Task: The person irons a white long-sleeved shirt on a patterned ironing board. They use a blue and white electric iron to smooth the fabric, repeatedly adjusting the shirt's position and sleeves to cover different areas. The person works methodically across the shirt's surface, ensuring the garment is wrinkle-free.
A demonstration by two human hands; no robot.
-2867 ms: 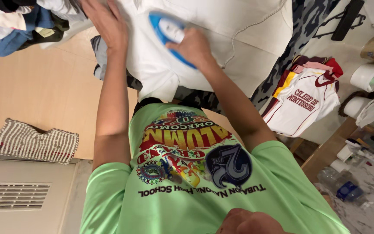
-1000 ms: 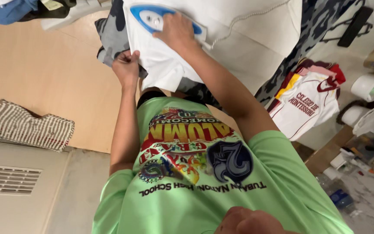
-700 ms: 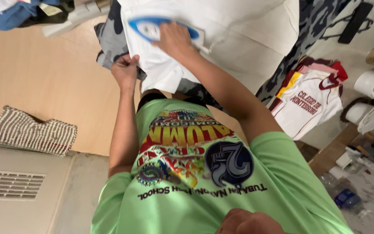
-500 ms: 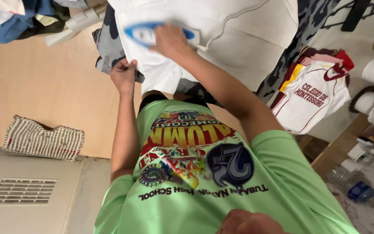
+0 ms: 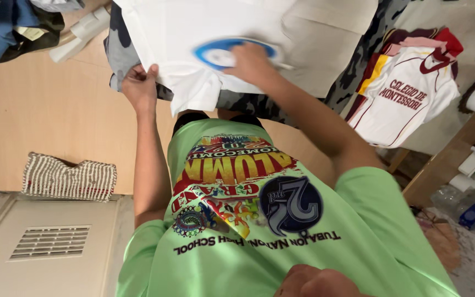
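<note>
A white garment [image 5: 314, 33] lies spread on a surface with a camouflage-patterned cover [image 5: 353, 71] in front of me. My right hand [image 5: 251, 63] grips a blue and white iron [image 5: 215, 54] that rests flat on the garment. My left hand [image 5: 141, 88] pinches the garment's near left edge, by a short sleeve that hangs over the side. My bright green printed shirt fills the lower part of the view.
A white and maroon jersey [image 5: 408, 93] hangs at the right. A heap of clothes [image 5: 6, 27] lies at the upper left, a striped cloth [image 5: 70, 179] on the wooden floor, and a floor vent [image 5: 50, 242] below it. Bottles [image 5: 471, 212] and clutter sit at the right edge.
The iron has slid leftward across the white garment under my right hand. My left hand left the top of the garment and took hold of its near edge.
</note>
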